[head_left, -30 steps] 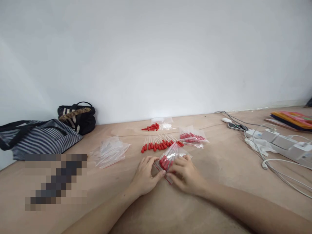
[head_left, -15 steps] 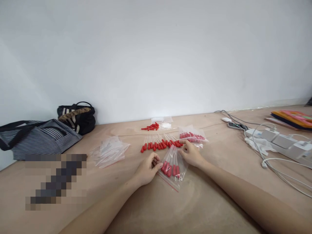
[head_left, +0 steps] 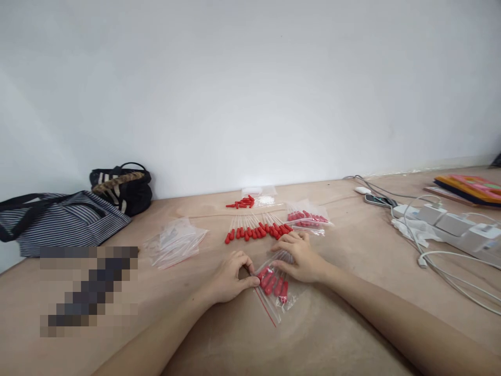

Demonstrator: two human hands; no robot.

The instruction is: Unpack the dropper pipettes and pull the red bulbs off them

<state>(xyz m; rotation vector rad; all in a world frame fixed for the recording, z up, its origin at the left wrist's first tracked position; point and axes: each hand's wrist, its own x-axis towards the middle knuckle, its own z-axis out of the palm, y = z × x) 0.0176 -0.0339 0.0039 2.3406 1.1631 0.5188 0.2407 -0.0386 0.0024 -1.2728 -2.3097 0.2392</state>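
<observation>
A clear zip-lock bag [head_left: 290,303] lies in front of me with several red-bulbed droppers [head_left: 270,283] inside, bulbs towards me. My left hand [head_left: 235,277] is closed, pinching the bag's left edge between thumb and fingers near the red-lined seal. Over the far end of the same bag, my right hand [head_left: 299,257] curls its thumb and fingers around it, partly covering the thin dropper stems. Just beyond my hands, a row of loose droppers [head_left: 254,233] is laid out, their red bulbs facing me.
A stack of flat zip-lock bags [head_left: 178,243] lies to the left. Filled bags [head_left: 309,216] sit behind my right hand. Loose red bulbs [head_left: 242,202] are near the wall. A striped bag [head_left: 74,222] stands at left; a power strip [head_left: 450,230] with cables is at right.
The filled bag has moved slightly towards me. My right hand has shifted from beside its far corner to over its far end, while my left hand still pinches the left edge.
</observation>
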